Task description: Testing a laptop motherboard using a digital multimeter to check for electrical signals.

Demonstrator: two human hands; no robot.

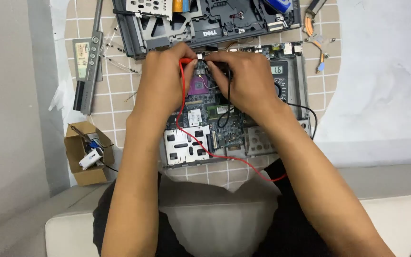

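Probes, red [185,62] in the left hand [160,78] and black [224,74] in the right hand [246,78], are pinched onto the board [205,128] mid-frame, meter [281,78] beside.

The tips of the red probe [185,62] and the black probe [220,71] are lost under the person's two hands: the left hand [163,78] and the right hand [245,78] cover the spot on the green laptop circuit board [205,121] where they meet it. The grey multimeter [281,78] shows only its right part behind the right hand. The dark, opened laptop chassis [205,24] runs off the top edge. What lies in the small brown cardboard box [85,154] is too small to tell.
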